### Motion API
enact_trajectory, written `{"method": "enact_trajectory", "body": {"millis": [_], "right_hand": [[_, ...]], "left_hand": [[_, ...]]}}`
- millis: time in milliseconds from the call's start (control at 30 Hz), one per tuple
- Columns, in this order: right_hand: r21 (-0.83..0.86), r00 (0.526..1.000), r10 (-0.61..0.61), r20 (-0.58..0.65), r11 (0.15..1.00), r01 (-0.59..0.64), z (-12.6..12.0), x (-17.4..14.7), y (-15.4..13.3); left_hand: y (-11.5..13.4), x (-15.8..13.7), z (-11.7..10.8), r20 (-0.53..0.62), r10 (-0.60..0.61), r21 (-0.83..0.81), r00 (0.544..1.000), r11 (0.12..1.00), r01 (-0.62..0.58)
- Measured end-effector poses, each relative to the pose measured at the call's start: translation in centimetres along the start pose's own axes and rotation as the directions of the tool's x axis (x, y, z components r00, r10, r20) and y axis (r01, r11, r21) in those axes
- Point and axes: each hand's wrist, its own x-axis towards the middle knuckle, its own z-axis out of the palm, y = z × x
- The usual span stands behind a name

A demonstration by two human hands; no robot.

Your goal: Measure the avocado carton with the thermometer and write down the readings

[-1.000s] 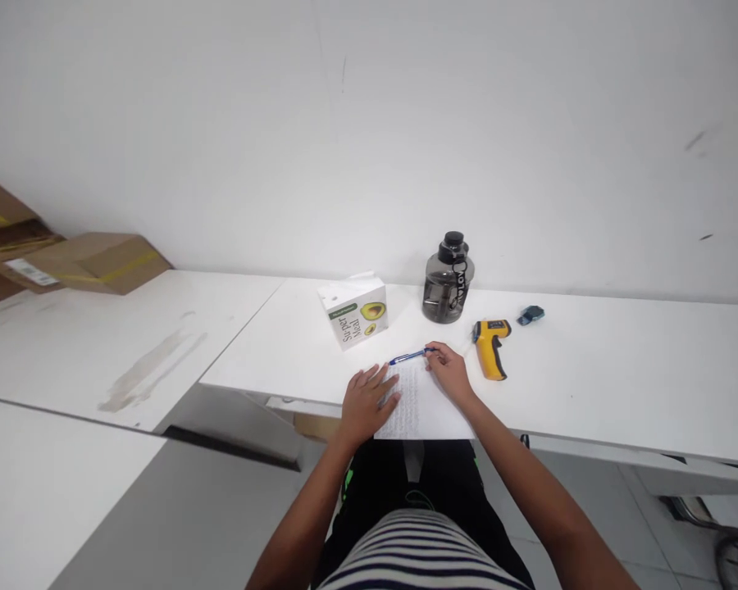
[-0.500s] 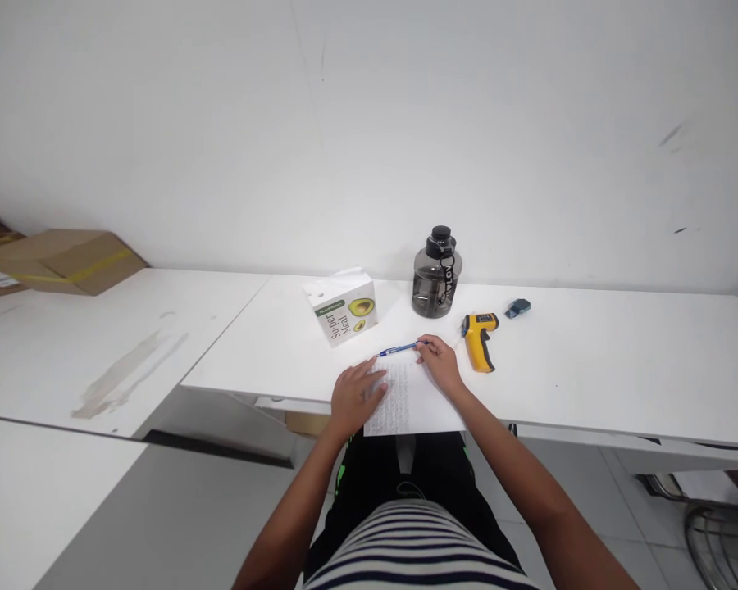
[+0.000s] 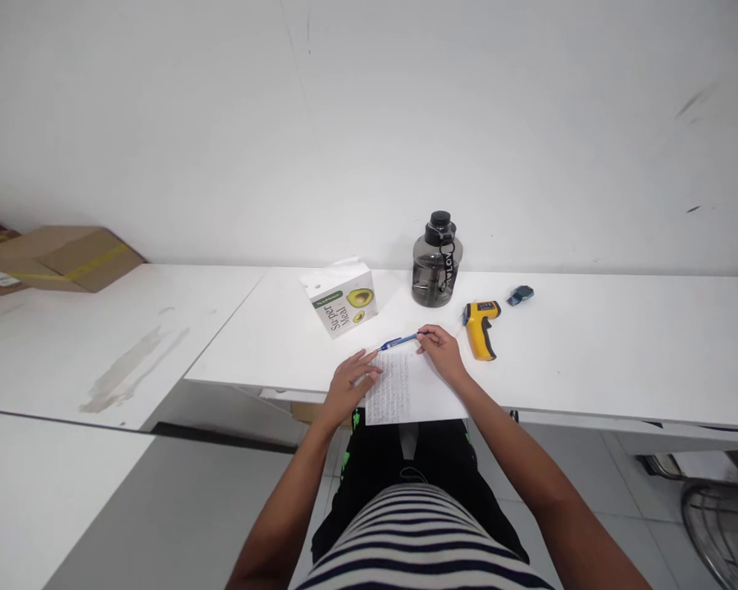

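A sheet of paper (image 3: 434, 393) with dense writing down its left part lies at the table's front edge and hangs slightly over it. Across its top edge lies a blue pen (image 3: 399, 341), slanting up to the right. My right hand (image 3: 441, 352) pinches the pen's right end between thumb and fingers. Resting on the paper's left edge, my left hand (image 3: 349, 385) has its fingers stretched apart. One of its fingertips reaches the pen's left end; whether it presses on the pen I cannot tell.
Behind the paper stand a white box with avocado pictures (image 3: 341, 299) and a dark translucent water jug (image 3: 436, 266). To the right lie a yellow infrared thermometer (image 3: 482, 329) and a small dark blue object (image 3: 520, 295). Cardboard boxes (image 3: 67, 258) sit far left.
My view has shifted slightly. My left hand has drawn a little left toward the paper's edge, uncovering more writing. The right hand keeps its hold on the pen.
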Motion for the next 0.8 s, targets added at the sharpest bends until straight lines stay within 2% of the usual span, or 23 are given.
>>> {"method": "enact_trajectory", "body": {"millis": [433,533,667,800], "right_hand": [[-0.022,0.988,0.066,0.136,0.998,-0.063,-0.3,-0.1,-0.2],[-0.031,0.985,0.074,0.156,0.997,-0.07,-0.2,-0.2,-0.1],[-0.056,0.992,0.027,0.12,0.998,-0.02,0.2,-0.2,0.2],[-0.119,0.997,-0.03,0.072,0.992,0.039,0.3,-0.3,0.3]], "left_hand": [[1.4,-0.3,-1.0,0.13,-0.085,0.067,0.988,0.995,0.077],[1.2,-0.2,-0.8,0.125,-0.076,0.091,0.989,0.994,0.065],[0.8,0.1,-0.3,0.094,-0.059,0.107,0.994,0.993,0.049],[0.3,0.1,0.3,-0.012,-0.064,0.079,0.998,0.995,0.065]]}}
